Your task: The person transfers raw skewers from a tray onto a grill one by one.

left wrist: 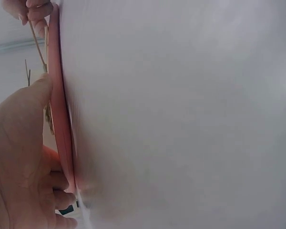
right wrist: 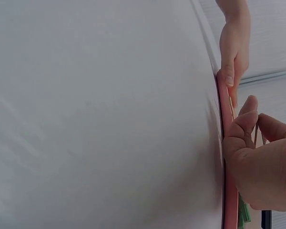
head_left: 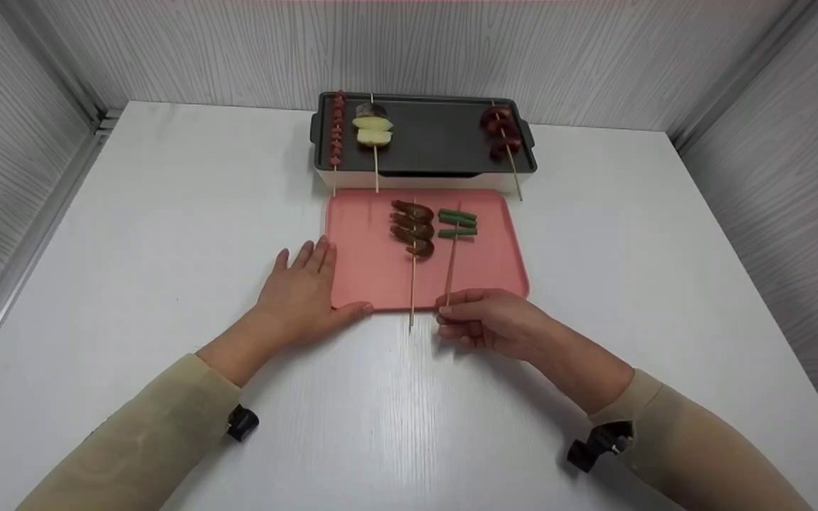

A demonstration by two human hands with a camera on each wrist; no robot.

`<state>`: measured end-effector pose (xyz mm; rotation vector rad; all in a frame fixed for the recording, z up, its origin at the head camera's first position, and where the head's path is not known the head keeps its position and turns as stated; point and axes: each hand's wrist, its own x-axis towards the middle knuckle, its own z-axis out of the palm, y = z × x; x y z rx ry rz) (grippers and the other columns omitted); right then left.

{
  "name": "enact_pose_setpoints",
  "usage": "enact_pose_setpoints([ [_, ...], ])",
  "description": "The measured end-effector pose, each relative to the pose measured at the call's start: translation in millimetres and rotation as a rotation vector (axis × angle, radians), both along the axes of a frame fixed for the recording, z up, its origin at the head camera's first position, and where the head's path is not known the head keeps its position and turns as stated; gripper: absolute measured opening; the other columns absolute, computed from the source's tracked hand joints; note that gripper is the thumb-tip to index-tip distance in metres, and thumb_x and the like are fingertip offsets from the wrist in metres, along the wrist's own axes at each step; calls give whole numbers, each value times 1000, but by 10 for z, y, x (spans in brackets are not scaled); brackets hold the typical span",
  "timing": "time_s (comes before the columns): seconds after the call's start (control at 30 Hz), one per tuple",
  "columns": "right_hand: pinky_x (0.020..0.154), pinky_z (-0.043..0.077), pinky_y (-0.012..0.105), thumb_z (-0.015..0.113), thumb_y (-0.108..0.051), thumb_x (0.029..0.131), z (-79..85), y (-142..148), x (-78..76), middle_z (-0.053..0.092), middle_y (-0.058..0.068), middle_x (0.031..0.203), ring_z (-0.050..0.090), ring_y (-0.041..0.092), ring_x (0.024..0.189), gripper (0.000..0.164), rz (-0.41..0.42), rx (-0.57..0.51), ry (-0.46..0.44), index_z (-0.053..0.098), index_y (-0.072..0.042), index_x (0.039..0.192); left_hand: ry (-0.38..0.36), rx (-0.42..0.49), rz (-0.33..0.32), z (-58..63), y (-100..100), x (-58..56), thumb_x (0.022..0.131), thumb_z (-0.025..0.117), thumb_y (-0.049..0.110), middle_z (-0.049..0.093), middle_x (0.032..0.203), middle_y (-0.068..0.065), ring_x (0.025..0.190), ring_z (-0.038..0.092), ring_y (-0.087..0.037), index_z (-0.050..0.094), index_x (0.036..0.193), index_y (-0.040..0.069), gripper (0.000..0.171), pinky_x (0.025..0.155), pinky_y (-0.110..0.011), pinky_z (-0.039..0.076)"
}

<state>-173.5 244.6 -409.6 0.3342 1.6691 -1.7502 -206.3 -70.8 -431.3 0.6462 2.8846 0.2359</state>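
In the head view my right hand [head_left: 491, 319] pinches the lower end of a skewer of green vegetable pieces [head_left: 457, 221] at the near edge of a pink tray [head_left: 359, 277]. My left hand [head_left: 302, 294] rests at the tray's near left corner, fingers straight along its side and thumb on the front rim. Left of the green skewer, a skewer of brown curled pieces [head_left: 413, 228] lies on the tray, its stick end reaching past the front rim. The right wrist view shows the thumb and fingers meeting on the thin stick [right wrist: 256, 133].
Behind the tray stands a dark grill plate [head_left: 437, 138] on a light base. It carries a skewer of small red pieces [head_left: 336, 131], one of pale yellow slices [head_left: 373, 131], and one of dark red pieces [head_left: 503, 133]. White wood-grain walls [head_left: 409, 50] border the table.
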Motion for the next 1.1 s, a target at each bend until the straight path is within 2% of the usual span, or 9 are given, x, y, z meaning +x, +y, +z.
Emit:
enact_pose_setpoints([
  [0.43, 78, 56, 26, 72, -10, 102, 111, 254, 129, 75, 8, 107, 76, 17, 94, 41, -25, 20, 77, 62, 6, 138, 0, -3, 9, -1, 14, -5, 97, 44, 81, 18, 171, -29, 158, 21, -48, 18, 164, -10, 116, 124, -68, 16],
  [0.77, 89, 57, 30, 72, -13, 101, 221, 384, 266, 72, 13, 119, 74, 19, 102, 46, -12, 77, 162, 59, 6, 141, -5, -6, 11, -5, 6, -2, 98, 44, 81, 17, 171, -29, 158, 19, -48, 17, 165, -10, 116, 125, -67, 15],
  [1.1, 83, 55, 26, 73, -16, 101, 403, 460, 354, 73, 11, 117, 74, 18, 101, 50, -1, 117, 231, 58, 4, 144, 12, -13, -1, 9, 10, -2, 98, 43, 81, 19, 170, -31, 158, 21, -48, 18, 164, -12, 116, 124, -68, 17],
])
